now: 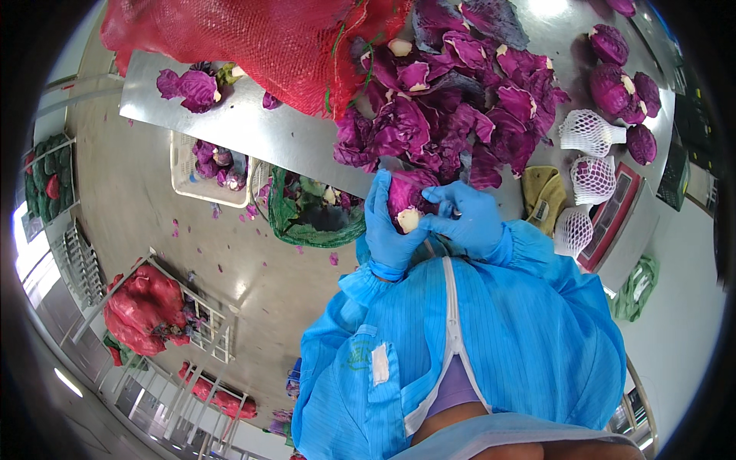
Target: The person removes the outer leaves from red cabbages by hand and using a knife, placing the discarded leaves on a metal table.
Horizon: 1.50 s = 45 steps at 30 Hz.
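A red cabbage [410, 196] with a pale cut stem end is held close to my chest at the table's front edge. My left hand [389, 230], in a blue glove, grips it from the left with the fingers wrapped round its side. My right hand [469, 221], also gloved in blue, touches the cabbage's right side with thumb and forefinger near the stem. Its other fingers are curled round something small and dark that I cannot make out. Just beyond both hands lies a big heap of loose purple cabbage leaves [460, 107].
A red mesh sack [253, 46] fills the metal table's [161, 100] far left. At the right are whole red cabbages [609, 86], foam-netted heads [592, 180], a brownish cloth [543, 198] and a red-and-grey scale [613, 218]. Below left stand a white crate [180, 165] and a green-lined bin [314, 238].
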Motion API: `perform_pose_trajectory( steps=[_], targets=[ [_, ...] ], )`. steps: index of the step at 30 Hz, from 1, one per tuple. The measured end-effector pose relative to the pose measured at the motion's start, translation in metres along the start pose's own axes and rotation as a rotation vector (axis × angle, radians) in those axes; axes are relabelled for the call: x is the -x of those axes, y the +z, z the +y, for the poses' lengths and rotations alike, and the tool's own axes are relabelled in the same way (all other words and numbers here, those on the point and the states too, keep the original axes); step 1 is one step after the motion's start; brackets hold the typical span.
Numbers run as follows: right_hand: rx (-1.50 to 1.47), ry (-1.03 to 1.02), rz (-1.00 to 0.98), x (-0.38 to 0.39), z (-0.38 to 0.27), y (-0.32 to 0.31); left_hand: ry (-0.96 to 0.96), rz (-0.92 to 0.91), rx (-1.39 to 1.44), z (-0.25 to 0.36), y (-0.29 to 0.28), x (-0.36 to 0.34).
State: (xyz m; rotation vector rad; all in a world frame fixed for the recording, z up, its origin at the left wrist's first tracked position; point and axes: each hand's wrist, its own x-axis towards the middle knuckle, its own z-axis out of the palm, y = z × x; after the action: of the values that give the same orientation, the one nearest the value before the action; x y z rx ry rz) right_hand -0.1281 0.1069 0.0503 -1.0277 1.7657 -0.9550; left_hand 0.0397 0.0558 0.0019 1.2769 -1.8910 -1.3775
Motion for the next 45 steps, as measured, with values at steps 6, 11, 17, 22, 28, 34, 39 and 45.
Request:
perform_pose_trajectory(
  steps=[6,11,17,22,28,34,39,45],
  targets=[
    [0.12,-0.152,0.047,0.005,0.018,0.018,0.023,0.002,-0.1,0.003,0.003,0.001],
    [-0.217,0.291,-0.068,-0.008,0.009,0.011,0.026,-0.007,-0.149,0.008,0.008,0.002],
    [-0.435,0.262,0.312,-0.033,0.035,0.008,-0.007,0.058,-0.095,0.011,0.008,0.001],
    [-0.038,0.025,0.095,-0.007,0.023,0.0,-0.008,0.053,-0.087,0.009,0.009,0.003],
    [0.214,-0.14,0.102,0.011,0.006,0.017,0.028,-0.032,-0.095,0.004,0.009,0.007],
    [0.008,0.052,0.117,0.009,0.014,0.015,0.179,-0.079,-0.269,0.023,0.005,0.003],
    [-0.154,0.09,0.247,0.0,0.035,0.024,0.15,-0.131,-0.305,0.017,0.005,0.004],
    [-0.455,0.352,0.382,-0.018,0.047,-0.027,-0.082,-0.042,0.158,-0.001,0.0,0.004]
  ],
)
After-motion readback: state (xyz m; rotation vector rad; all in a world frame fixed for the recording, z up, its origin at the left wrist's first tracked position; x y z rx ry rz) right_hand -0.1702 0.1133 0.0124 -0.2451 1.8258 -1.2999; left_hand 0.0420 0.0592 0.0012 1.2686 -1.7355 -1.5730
